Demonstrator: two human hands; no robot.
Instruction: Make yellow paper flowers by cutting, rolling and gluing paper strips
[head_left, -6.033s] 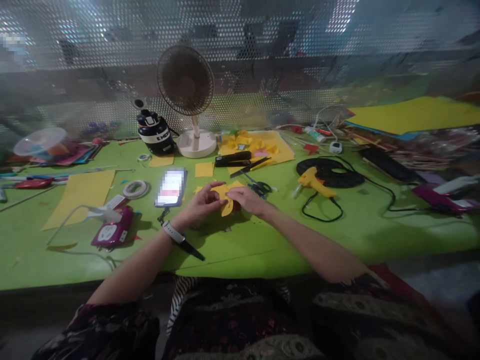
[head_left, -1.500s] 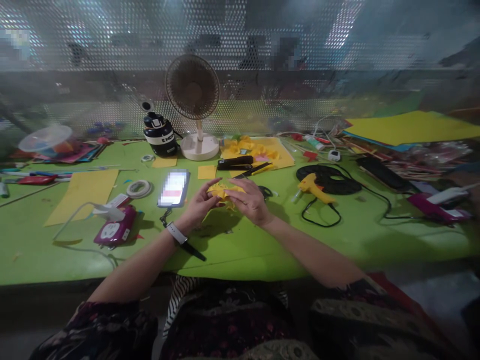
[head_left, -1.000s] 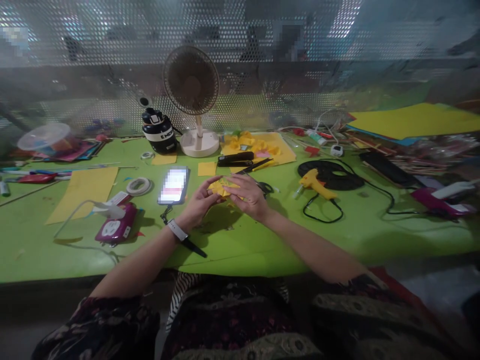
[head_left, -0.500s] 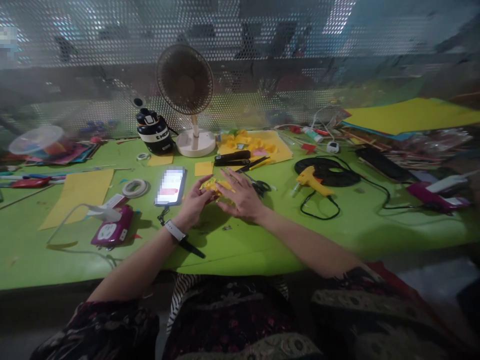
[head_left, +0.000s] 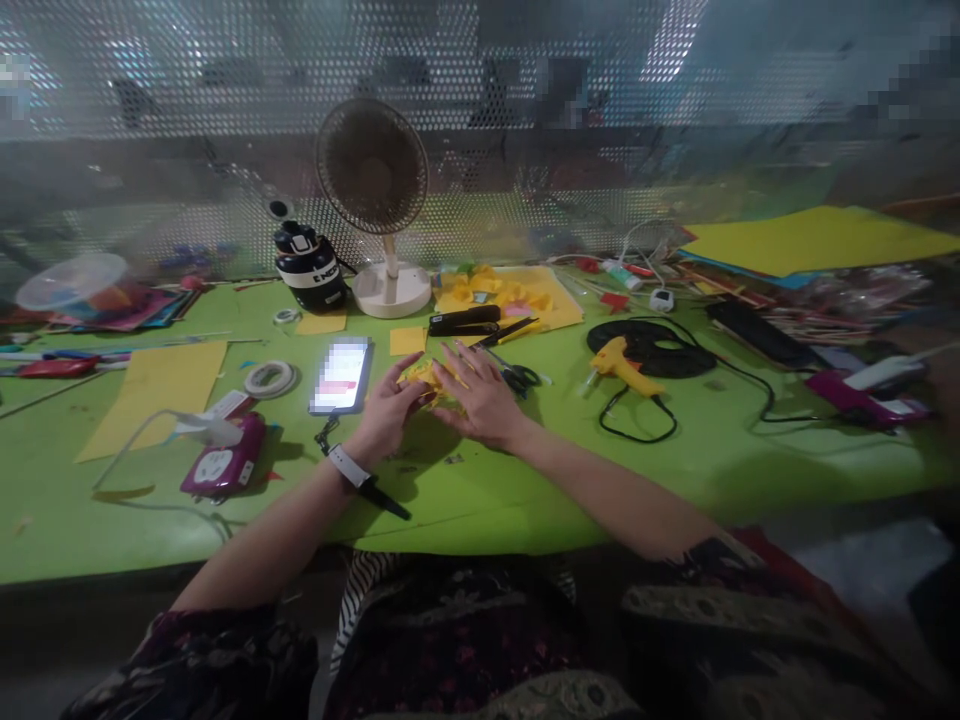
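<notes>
Between my hands, just above the green tabletop, is a ruffled yellow paper piece (head_left: 421, 372), partly hidden by the fingers. My left hand (head_left: 388, 408) pinches its left side between thumb and fingers. On the other side my right hand (head_left: 480, 395) has its fingers over the paper and the thumb below, gripping it. Scissors (head_left: 520, 378) lie just beyond my right hand. A lit phone (head_left: 341, 375) rests left of my left hand. Behind the hands are a black stapler (head_left: 463, 320) and a small yellow paper square (head_left: 407, 341).
A yellow glue gun (head_left: 628, 368) with a black cable lies to the right. Toward the back stand a fan (head_left: 391, 290) and a bottle (head_left: 309, 275). A tape roll (head_left: 270, 379) and a purple power strip (head_left: 225, 460) are on the left. Yellow sheets (head_left: 817, 240) lie piled at back right.
My hands stay on the yellow paper piece, with only slight finger shifts. The whole view has tilted a little; the objects on the table lie as before.
</notes>
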